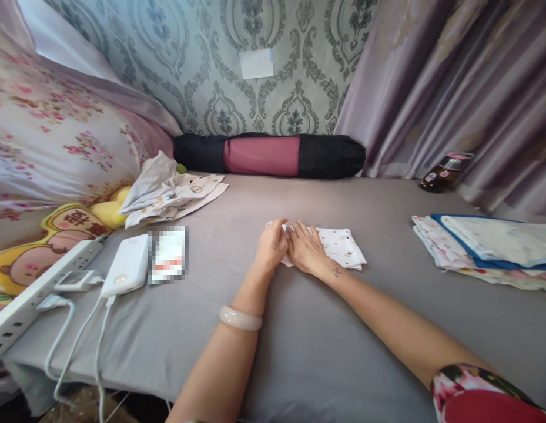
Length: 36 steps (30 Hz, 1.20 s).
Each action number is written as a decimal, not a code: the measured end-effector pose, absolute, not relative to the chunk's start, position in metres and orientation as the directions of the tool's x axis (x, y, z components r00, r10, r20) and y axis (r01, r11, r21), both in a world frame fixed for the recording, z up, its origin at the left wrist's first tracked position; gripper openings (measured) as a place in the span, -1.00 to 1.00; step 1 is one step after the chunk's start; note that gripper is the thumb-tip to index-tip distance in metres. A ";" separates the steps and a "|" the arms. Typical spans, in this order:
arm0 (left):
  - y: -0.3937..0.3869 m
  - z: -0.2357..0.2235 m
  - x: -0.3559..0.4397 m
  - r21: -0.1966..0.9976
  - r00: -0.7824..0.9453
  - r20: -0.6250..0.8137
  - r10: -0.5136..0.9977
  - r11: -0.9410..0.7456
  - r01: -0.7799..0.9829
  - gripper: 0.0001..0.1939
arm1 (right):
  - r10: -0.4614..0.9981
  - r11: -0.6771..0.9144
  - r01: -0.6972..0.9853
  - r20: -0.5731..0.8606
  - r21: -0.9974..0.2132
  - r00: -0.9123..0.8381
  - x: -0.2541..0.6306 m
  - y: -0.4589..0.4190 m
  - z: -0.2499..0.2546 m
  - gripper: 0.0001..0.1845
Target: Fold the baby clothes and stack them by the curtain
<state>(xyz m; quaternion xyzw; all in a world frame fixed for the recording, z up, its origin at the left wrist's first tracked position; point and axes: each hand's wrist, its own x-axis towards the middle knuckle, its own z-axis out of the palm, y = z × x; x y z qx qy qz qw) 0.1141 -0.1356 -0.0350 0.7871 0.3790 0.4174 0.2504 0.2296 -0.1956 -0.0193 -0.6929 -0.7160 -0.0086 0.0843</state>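
Observation:
A small white cloth with tiny prints (341, 245) lies folded on the grey bed sheet (325, 329) in the middle. My right hand (305, 249) lies flat on its left part, fingers stretched out. My left hand (271, 245) sits right beside it, fingers curled down onto the cloth's left edge, pinching or pressing it. A pale bangle is on my left wrist.
A heap of light clothes (171, 194) lies at the back left. A stack of folded cloths (488, 247) sits at the right. A black and pink roll (268, 154) lies against the wall. A power bank (127, 264), cables and a power strip (39, 282) lie at left. A brown bottle (444, 171) stands by the curtain.

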 end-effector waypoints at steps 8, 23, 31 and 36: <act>-0.139 -0.036 0.114 0.383 0.613 0.383 0.691 -0.722 0.576 -0.56 | 0.987 0.039 0.987 0.157 -0.154 -0.014 0.229 -0.195 -0.026 -0.44; -0.157 -0.039 0.122 0.073 0.667 0.378 0.642 -0.739 0.670 -0.58 | 0.989 -0.071 0.991 0.123 -0.115 0.085 0.268 -0.223 -0.022 -0.39; -0.158 -0.037 0.122 0.124 0.668 0.394 0.632 -0.756 0.642 -0.56 | 0.985 -0.075 0.989 0.147 -0.126 0.093 0.267 -0.223 -0.030 -0.41; -0.162 -0.031 0.121 0.155 0.676 0.390 0.626 -0.768 0.622 -0.57 | 0.994 -0.066 0.984 0.080 -0.166 0.080 0.272 -0.223 -0.026 -0.39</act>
